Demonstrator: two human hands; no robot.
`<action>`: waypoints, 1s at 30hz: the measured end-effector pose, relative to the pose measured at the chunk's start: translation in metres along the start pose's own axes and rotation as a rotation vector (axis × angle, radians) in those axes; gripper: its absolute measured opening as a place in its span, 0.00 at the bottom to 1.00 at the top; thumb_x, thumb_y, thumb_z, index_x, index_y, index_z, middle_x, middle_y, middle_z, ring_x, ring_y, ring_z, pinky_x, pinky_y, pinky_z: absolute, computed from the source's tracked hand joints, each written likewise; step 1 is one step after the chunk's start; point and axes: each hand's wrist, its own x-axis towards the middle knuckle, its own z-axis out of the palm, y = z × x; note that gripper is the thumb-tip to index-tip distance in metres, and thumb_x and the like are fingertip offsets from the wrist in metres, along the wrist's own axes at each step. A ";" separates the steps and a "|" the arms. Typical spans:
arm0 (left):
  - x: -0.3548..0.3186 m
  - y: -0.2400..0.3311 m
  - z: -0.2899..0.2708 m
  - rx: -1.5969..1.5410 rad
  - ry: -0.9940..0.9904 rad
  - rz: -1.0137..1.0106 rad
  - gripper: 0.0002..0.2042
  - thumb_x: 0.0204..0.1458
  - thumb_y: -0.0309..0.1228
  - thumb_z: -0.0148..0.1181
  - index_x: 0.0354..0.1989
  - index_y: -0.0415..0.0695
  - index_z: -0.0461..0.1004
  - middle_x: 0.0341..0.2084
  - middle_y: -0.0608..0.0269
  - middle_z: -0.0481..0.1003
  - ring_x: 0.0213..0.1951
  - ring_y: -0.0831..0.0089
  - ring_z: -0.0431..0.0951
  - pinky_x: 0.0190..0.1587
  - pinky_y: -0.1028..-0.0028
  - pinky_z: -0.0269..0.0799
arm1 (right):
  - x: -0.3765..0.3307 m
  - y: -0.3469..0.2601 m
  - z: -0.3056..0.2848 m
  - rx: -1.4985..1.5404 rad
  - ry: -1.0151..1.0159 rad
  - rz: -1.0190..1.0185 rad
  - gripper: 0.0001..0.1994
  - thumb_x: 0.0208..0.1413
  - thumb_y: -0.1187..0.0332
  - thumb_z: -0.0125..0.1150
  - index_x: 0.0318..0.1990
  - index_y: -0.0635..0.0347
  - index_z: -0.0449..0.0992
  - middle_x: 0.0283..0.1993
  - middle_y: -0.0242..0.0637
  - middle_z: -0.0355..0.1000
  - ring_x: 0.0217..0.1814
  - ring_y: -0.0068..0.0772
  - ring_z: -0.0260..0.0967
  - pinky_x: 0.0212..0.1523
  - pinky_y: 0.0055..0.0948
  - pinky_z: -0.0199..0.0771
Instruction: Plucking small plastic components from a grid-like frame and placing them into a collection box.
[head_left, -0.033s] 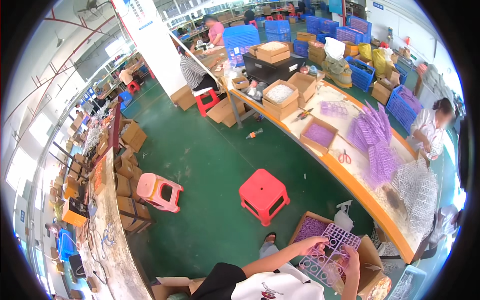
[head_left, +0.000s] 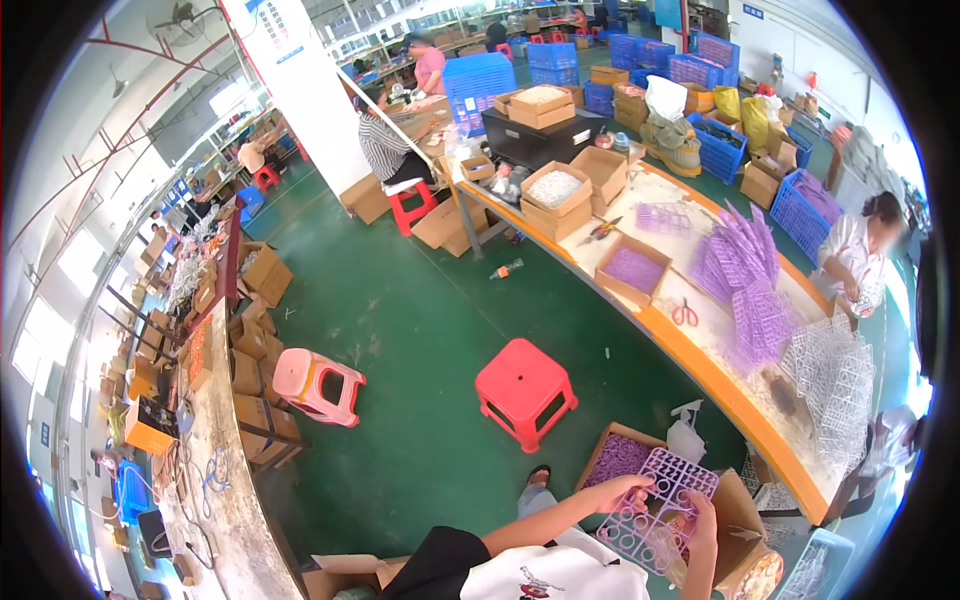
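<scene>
A flat purple plastic sprue frame [head_left: 656,513], a grid with rows of rings, is held between my two hands at the lower right. My left hand [head_left: 622,493] pinches its left edge with fingers closed. My right hand [head_left: 700,522] grips the right edge, the thumb lying on top and the other fingers partly hidden. Just beyond the frame sits a cardboard box of small purple pieces [head_left: 622,458]. Under and beside my right hand stands an open cardboard box [head_left: 738,510], its contents mostly hidden.
A long orange-edged workbench [head_left: 700,365] runs along the right, bearing purple sprue frames [head_left: 760,315], white sprue frames [head_left: 832,375], red-handled scissors [head_left: 685,314] and boxes. A red stool [head_left: 522,380] and a pink stool [head_left: 318,385] stand on the green floor. A co-worker [head_left: 860,255] is across the bench.
The view has shifted very slightly. Both hands keep their hold on the purple sprue frame, with hardly any movement.
</scene>
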 end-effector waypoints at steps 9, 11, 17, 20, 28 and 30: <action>0.013 -0.019 0.056 0.555 0.421 0.236 0.11 0.48 0.39 0.59 0.35 0.46 0.74 0.20 0.77 0.69 0.20 0.88 0.64 0.21 0.85 0.63 | -0.024 -0.024 -0.019 -0.101 -0.086 -0.040 0.07 0.49 0.73 0.55 0.34 0.67 0.72 0.27 0.35 0.71 0.19 0.23 0.64 0.16 0.19 0.65; 0.019 -0.018 0.040 0.559 0.369 0.266 0.12 0.48 0.37 0.59 0.38 0.45 0.74 0.22 0.75 0.70 0.21 0.88 0.64 0.19 0.87 0.57 | -0.015 -0.019 -0.018 -0.211 -0.081 -0.122 0.08 0.49 0.72 0.58 0.33 0.68 0.73 0.25 0.34 0.71 0.18 0.21 0.65 0.16 0.18 0.65; 0.033 0.002 0.034 0.691 0.466 0.387 0.08 0.43 0.30 0.65 0.31 0.44 0.73 0.21 0.73 0.69 0.20 0.85 0.65 0.18 0.83 0.58 | -0.003 -0.014 -0.003 -0.143 0.072 -0.264 0.08 0.44 0.77 0.62 0.31 0.70 0.70 0.25 0.36 0.70 0.22 0.25 0.69 0.19 0.23 0.73; 0.034 0.015 0.032 0.779 0.432 0.365 0.08 0.42 0.29 0.65 0.30 0.44 0.72 0.21 0.73 0.69 0.21 0.85 0.66 0.20 0.83 0.58 | 0.007 0.002 -0.003 -0.087 0.109 -0.293 0.08 0.43 0.76 0.63 0.27 0.68 0.68 0.21 0.34 0.66 0.17 0.23 0.66 0.18 0.24 0.74; 0.034 0.028 0.019 0.871 0.392 0.272 0.11 0.41 0.32 0.67 0.27 0.44 0.70 0.18 0.71 0.68 0.17 0.83 0.64 0.21 0.85 0.60 | -0.013 0.004 0.002 0.252 -0.058 -0.069 0.05 0.53 0.71 0.53 0.31 0.63 0.68 0.25 0.33 0.65 0.20 0.23 0.62 0.21 0.25 0.65; 0.030 0.029 0.016 0.860 0.403 0.230 0.11 0.40 0.32 0.68 0.27 0.44 0.70 0.18 0.71 0.68 0.18 0.84 0.64 0.21 0.84 0.60 | -0.010 0.011 0.005 0.224 -0.081 -0.107 0.04 0.53 0.72 0.54 0.31 0.62 0.68 0.25 0.33 0.65 0.20 0.22 0.60 0.20 0.23 0.62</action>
